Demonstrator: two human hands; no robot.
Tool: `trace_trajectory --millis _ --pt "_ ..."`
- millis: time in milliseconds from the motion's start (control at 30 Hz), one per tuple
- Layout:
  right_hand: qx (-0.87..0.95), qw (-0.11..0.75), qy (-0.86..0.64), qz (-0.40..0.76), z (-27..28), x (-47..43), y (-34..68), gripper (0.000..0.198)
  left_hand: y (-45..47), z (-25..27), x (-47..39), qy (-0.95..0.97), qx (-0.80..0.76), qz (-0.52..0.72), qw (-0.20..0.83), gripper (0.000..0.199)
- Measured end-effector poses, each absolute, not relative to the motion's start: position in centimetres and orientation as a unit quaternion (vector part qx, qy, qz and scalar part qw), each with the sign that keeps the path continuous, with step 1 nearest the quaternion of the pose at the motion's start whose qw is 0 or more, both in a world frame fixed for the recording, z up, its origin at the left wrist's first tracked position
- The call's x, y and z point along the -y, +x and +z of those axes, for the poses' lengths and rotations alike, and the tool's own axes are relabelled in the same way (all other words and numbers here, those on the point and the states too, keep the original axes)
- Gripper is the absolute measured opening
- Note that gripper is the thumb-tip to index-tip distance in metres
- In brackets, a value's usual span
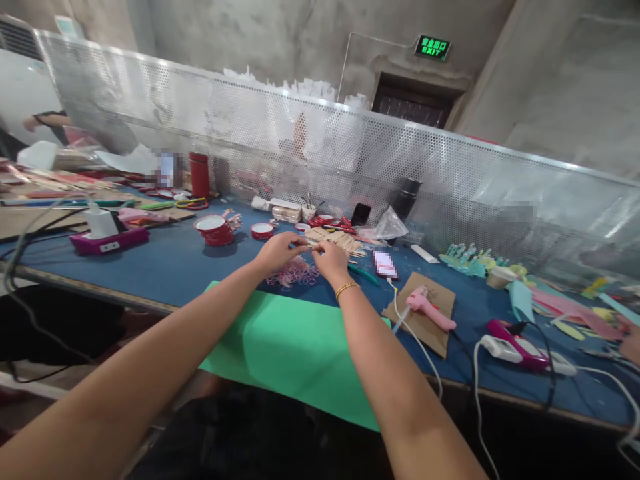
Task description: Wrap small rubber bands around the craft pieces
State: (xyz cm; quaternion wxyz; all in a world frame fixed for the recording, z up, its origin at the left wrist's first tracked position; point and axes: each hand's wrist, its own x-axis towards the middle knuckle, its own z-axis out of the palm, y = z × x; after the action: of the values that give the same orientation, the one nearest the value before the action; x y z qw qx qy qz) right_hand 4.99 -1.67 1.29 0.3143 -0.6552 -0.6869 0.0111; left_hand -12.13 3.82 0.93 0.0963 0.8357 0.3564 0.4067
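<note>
Over the middle of the blue table, my left hand and my right hand are close together, fingertips nearly meeting. Both are closed in a pinch; what lies between the fingers is too small to make out. Just below them is a loose pile of thin pink loops. Flat pale wooden sticks lie heaped behind my right hand, and a teal tool is partly hidden beside it. A green sheet spreads under my forearms and hangs over the table's front edge.
To the right, a pink glue gun rests on cardboard, near a phone and a purple power strip. Stacked red-rimmed discs stand left. Cables cross the front edge. A perforated metal screen borders the back.
</note>
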Motion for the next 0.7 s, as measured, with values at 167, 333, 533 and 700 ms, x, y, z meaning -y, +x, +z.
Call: trace_trajectory --millis 167,333,533,700 --pt "0.688 0.361 -0.627 0.058 1.09 1.47 4.77 0.019 -12.18 0.90 -3.80 0.848 -0.353 0.383 0.099 0.027" --pt "0.685 0.376 -0.618 0.090 0.94 1.49 4.53 0.017 -12.42 0.76 -3.85 0.845 -0.358 0.386 0.096 0.022" --pt "0.703 0.366 -0.606 0.071 1.25 1.84 4.49 0.015 -12.49 1.03 -3.04 0.845 -0.359 0.390 0.074 0.019" --pt "0.699 0.340 -0.629 0.013 1.44 2.07 4.65 0.014 -12.18 1.13 -2.99 0.835 -0.327 0.419 0.139 0.014"
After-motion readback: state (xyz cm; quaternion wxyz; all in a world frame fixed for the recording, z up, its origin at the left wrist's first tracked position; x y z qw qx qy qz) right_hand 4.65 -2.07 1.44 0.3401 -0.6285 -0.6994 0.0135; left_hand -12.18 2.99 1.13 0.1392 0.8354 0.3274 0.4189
